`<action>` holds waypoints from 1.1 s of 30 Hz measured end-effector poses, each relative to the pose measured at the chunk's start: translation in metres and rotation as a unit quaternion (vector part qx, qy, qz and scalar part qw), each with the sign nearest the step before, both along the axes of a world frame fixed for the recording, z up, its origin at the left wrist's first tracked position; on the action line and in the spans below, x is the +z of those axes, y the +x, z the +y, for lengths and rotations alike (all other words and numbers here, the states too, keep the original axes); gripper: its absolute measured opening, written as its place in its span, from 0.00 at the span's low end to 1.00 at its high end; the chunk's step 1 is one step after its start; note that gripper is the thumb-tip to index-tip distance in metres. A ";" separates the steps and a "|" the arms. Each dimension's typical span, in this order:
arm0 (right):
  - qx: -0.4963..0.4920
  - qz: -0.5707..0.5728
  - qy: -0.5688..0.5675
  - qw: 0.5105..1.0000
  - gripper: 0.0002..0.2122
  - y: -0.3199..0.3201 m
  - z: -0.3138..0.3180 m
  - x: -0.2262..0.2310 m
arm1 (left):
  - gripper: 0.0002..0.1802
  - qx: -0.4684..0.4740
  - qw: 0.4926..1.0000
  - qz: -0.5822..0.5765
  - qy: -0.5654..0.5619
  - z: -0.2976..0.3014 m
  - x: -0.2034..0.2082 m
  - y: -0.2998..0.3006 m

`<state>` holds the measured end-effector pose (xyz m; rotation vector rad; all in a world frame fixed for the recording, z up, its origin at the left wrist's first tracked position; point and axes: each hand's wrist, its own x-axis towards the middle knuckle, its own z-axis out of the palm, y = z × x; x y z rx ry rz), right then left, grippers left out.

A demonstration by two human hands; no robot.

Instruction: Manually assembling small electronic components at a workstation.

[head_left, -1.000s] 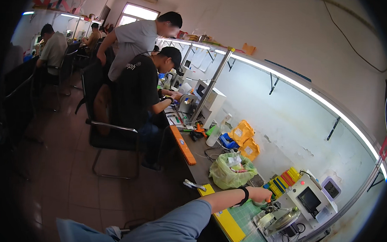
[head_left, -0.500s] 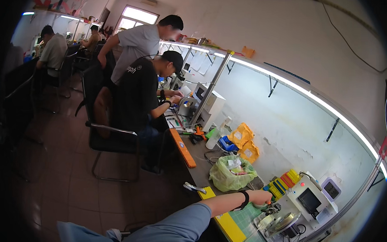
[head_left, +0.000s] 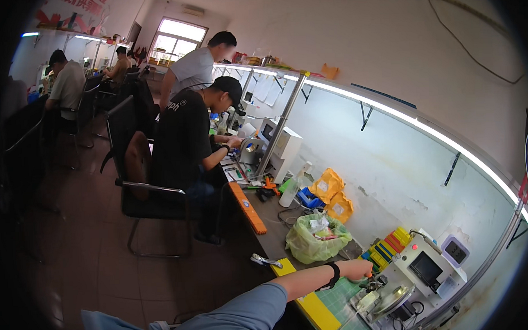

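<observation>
Grip of the right hand (head_left: 357, 270) closed on a small orange-tipped tool (head_left: 369, 273), held over the green mat (head_left: 338, 299) on the table (head_left: 272, 237), green bag (head_left: 313, 242) seen nearby.

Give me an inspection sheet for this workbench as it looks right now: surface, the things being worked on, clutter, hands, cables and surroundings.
Surface: long workbench along the wall, with a green cutting mat and yellow edge strip.
Job's things: small white machine with a dark screen; round metal fixture in front of it.
Clutter: green plastic bag of scraps, yellow pouches, white squeeze bottle, orange ruler, coloured bins.
Hands: one hand, black wristband, reaches to the machine holding something orange; which hand cannot be told; the other nothing seen.
Cables: dark cables beside the bag.
Surroundings: seated co-worker in black, others behind, black chair.
</observation>
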<state>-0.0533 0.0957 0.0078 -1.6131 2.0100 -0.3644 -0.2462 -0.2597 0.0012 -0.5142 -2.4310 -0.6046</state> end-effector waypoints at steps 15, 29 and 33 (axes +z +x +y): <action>-0.015 -0.065 -0.012 0.998 0.17 -0.011 0.004 -0.027 | 0.11 0.014 0.997 -0.045 -0.056 -0.002 0.002 0.006; -0.025 -0.080 0.010 0.996 0.17 0.008 -0.011 0.033 | 0.09 0.031 0.998 -0.038 -0.047 -0.007 0.001 0.020; -0.069 -0.085 -0.020 0.994 0.18 0.002 0.011 -0.030 | 0.08 0.033 0.996 -0.081 -0.035 0.012 0.021 0.008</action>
